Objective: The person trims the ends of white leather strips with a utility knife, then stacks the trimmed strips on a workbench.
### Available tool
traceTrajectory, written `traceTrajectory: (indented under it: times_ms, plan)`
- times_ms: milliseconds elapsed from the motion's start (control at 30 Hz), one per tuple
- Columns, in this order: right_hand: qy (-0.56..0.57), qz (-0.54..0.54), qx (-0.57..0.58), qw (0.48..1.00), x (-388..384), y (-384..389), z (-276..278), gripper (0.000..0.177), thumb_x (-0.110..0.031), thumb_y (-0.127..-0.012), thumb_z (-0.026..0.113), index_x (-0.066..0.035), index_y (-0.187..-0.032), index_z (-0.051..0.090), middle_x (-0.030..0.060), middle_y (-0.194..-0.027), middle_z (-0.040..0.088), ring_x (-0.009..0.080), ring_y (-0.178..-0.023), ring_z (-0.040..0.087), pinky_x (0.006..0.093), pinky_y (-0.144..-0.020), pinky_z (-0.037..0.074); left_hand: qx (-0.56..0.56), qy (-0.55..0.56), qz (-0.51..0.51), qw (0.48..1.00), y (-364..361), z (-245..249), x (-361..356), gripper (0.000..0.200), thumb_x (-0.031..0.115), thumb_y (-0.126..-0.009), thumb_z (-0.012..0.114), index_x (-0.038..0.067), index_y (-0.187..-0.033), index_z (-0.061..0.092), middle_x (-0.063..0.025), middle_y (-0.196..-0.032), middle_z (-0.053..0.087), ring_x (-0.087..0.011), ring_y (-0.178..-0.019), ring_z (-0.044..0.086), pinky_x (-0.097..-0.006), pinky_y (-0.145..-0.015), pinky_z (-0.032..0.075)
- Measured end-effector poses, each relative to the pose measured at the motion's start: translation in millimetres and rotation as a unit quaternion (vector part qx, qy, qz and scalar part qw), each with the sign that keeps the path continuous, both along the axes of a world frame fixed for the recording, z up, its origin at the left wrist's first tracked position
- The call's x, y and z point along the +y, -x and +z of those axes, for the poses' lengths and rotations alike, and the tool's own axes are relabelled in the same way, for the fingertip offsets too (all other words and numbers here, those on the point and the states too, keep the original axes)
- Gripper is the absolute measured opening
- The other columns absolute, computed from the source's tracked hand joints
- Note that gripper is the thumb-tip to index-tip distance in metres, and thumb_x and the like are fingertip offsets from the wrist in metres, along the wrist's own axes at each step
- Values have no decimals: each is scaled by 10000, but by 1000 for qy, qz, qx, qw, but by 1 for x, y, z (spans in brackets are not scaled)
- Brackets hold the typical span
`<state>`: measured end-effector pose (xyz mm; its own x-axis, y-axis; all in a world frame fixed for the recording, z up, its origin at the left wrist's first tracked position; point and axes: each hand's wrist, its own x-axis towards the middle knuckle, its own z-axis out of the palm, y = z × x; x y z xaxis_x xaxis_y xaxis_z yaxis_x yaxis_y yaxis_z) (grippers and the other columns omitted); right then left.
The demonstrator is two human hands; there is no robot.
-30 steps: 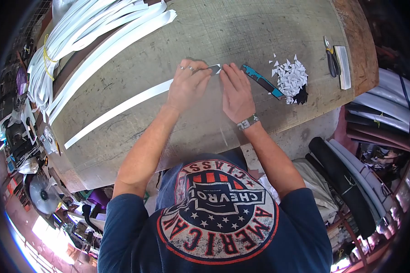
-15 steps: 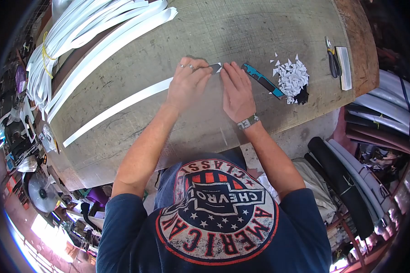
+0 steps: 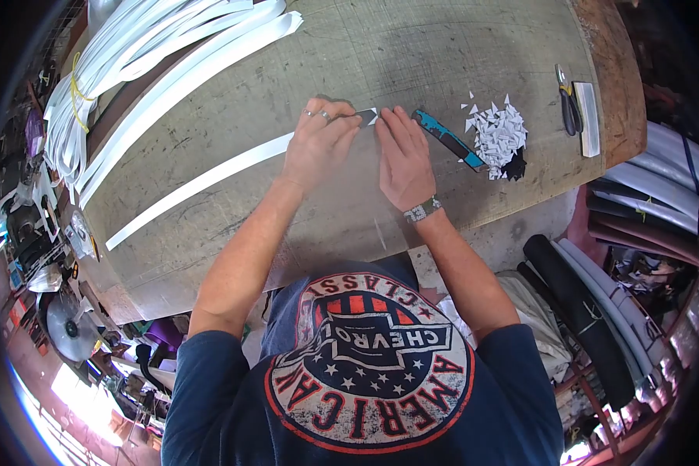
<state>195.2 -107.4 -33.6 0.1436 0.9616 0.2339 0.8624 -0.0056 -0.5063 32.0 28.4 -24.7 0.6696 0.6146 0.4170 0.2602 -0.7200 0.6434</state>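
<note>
Left hand: left hand, rings on two fingers, is bending its fingers down onto the near end of a long white flat strip and pinning it to the counter. The grip is narrow and closed over the strip end.
Dark piece: a small dark piece is showing at the left fingertips. Can't tell what it is.
Right hand: right hand, patterned wristband on, is lying palm down with fingers stretched out, just beside the cut white tip of the strip. The grip is wide and flat, holding nothing visible.
Strip: it is lying flat and diagonal on the scored green counter, running from under the left hand out to the person's left.
Knife: a teal and black utility knife is resting on the counter, just right of the right hand's fingers.
Offcuts: a pile of small white triangular scraps is sitting past the knife, with a few black scraps at its near edge.
Far right: dark-handled pliers are lying next to a white rectangular block.
Far left: a bundle of long white strips, tied with a yellow band, is hanging over the counter corner.
</note>
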Motion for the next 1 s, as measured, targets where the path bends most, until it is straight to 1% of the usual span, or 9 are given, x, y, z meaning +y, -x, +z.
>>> traceTrajectory:
  times_ms: [433,867,967,1000]
  plan:
    - [0,5,-2,1000,0,0,0,571,-29,-897,640,10,-1464,596,159,-1610,515,365,-1534,439,551,-1265,356,6,4,-4,1000,2,1,1,200,-20,-822,839,8,-1016,798,-93,-1126,733,-298,-1027,634,-406,-906,533]
    - [3,4,-4,1000,1,0,0,571,-39,-905,638,14,-1471,590,159,-1616,508,363,-1539,432,546,-1275,342,7,6,-9,1000,4,-1,2,195,5,-839,834,12,-1030,797,-79,-1140,744,-298,-1025,636,-403,-921,529]
    - [2,4,-5,1000,1,1,1,564,-35,-910,638,14,-1470,592,159,-1615,509,362,-1538,434,546,-1272,346,2,-7,4,1000,1,0,2,201,21,-806,829,49,-1003,799,-27,-1101,734,-268,-994,625,-392,-892,553]
    - [2,3,-6,1000,1,1,0,561,-34,-912,637,14,-1470,593,159,-1615,509,361,-1538,434,546,-1270,347,2,-8,4,1000,1,0,2,202,21,-806,829,49,-1004,799,-27,-1100,734,-268,-994,625,-392,-893,552]
